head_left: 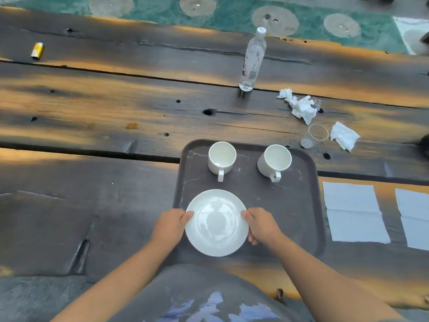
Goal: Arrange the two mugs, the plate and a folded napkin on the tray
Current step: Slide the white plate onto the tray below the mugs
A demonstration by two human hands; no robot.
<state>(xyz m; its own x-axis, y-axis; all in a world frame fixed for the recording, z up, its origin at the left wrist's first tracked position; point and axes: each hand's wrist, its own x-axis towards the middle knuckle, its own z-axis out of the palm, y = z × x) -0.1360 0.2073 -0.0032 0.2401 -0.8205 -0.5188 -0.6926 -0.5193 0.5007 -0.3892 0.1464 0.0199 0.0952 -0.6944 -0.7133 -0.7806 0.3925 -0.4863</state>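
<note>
A dark brown tray point(299, 205) lies on the wooden table in front of me. Two white mugs stand upright along its far side, the left mug point(221, 159) and the right mug point(274, 162), both with handles pointing toward me. A white plate point(217, 223) sits at the tray's near left part. My left hand point(170, 225) grips its left rim and my right hand point(261, 225) grips its right rim. Two flat white napkins lie on the table right of the tray, one close point(355, 212), one at the frame's edge point(414, 217).
A clear water bottle point(253, 59) stands beyond the tray. Crumpled tissues point(299, 106), a small clear cup on its side point(313, 135) and another tissue point(343, 135) lie at the far right. A yellow lighter point(37, 50) lies far left.
</note>
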